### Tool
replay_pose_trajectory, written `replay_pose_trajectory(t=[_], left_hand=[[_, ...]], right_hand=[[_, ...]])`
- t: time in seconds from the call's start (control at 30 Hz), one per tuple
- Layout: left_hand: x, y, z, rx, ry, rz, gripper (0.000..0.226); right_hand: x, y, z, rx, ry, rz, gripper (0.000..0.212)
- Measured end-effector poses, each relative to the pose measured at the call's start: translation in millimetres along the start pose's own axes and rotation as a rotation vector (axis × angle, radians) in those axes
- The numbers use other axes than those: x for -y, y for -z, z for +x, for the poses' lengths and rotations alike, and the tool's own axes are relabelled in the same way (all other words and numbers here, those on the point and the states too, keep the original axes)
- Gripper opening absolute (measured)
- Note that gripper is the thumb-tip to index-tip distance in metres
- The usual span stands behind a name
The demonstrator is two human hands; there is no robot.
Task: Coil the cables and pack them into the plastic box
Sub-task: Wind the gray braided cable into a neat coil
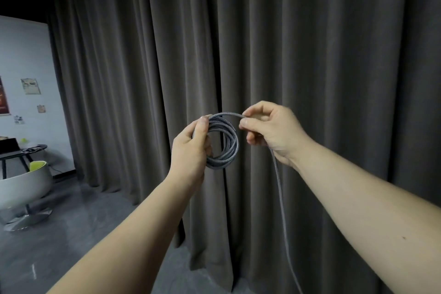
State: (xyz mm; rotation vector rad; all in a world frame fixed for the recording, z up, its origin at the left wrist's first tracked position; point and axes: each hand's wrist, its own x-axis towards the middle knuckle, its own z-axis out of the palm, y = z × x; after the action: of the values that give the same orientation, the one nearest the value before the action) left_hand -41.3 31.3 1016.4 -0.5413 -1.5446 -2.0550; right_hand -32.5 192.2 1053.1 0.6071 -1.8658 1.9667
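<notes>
The cable (229, 143) is a thin grey cord with a braided, woven-looking sheath, wound into several round loops that hang in the air in front of the person. The left hand (192, 148) grips the left side of the coil, thumb pressed over the top of the loops and fingers curled round behind them. The right hand (269, 126) pinches the single strand that arches off the top of the coil, thumb and forefinger closed on it, other fingers curled. From that hand the loose end drops straight down past the wrist and out of the bottom of the view.

Behind hangs a heavy dark grey curtain (310, 43) in deep vertical folds. The floor (47, 246) is glossy dark grey. At left stand a white tub chair (21, 188) with a green lining, a small dark desk (28, 150) and a pale wall (23, 55) with papers pinned up.
</notes>
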Motion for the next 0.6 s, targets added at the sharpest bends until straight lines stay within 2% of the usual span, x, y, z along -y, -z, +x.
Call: replay_pose_trajectory(t=[0.13, 0.2, 0.3, 0.43, 0.6], left_hand=[[-1, -6, -2, -0.001, 0.006, -0.035, 0.032], [-1, -5, -1, -0.019, -0.001, -0.057, 0.028], [0, -1, 1, -0.046, 0.009, -0.080, 0.025], [4, 0, 0, 0.004, 0.029, -0.056, 0.021], [3, 1, 0, -0.005, 0.018, -0.115, 0.015]], right_hand=[[-11, -2, 6, -0.117, 0.174, -0.285, 0.021], [-19, -3, 2, -0.102, 0.205, -0.402, 0.024], [-27, -8, -5, -0.040, 0.185, -0.441, 0.019], [-29, -13, -10, 0.015, 0.287, -0.694, 0.041], [-28, -13, -4, -0.033, 0.377, -0.720, 0.030]])
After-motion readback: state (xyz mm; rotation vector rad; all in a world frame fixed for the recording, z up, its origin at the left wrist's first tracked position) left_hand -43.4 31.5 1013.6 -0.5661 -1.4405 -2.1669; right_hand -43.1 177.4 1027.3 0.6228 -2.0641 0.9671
